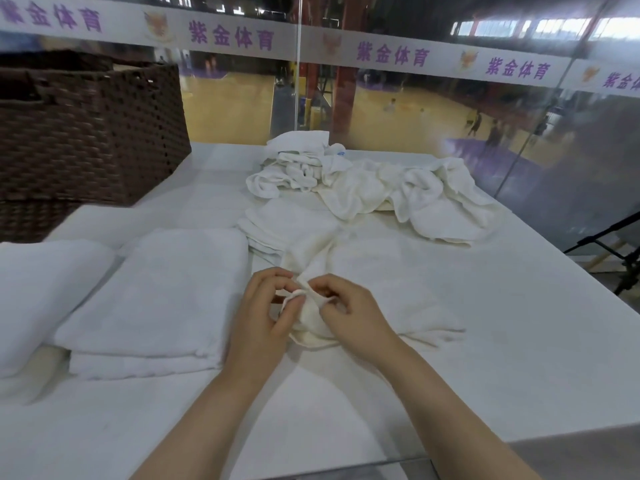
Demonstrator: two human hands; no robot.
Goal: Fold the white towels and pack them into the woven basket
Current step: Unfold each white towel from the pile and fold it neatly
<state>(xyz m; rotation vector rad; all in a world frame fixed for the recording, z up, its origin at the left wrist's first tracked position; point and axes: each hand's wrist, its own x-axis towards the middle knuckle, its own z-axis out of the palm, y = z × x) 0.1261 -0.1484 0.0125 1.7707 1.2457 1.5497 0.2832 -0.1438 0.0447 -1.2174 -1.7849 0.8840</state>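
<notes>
Woven basket (86,133): A dark brown basket is seen at the far left of the white table (485,323); its inside is not shown, so any contents cannot be told.

Folded towels: One folded white towel (38,292) is laid at the left edge, and a second folded towel (156,299) just beside it. A smaller folded stack (277,226) is set further back, near the middle.

Left hand (263,313): A bunched corner of the cream towel (311,271) is pinched between thumb and curled fingers.

Right hand (349,317): The same bunched cloth is gripped by curled fingers, touching the left hand's hold.

Cream towel: It is trailed from the hands back toward the small stack, still crumpled and unfolded.

Unfolded pile (381,188): Several white towels are heaped at the far middle and right.

Step judged: An edge or corner is likely being sought before spreading.

Risk: If the towel is pulled out sharply, the small stack under its tail could be dragged or toppled. If mismatched corners are taken, a skewed fold would result.
</notes>
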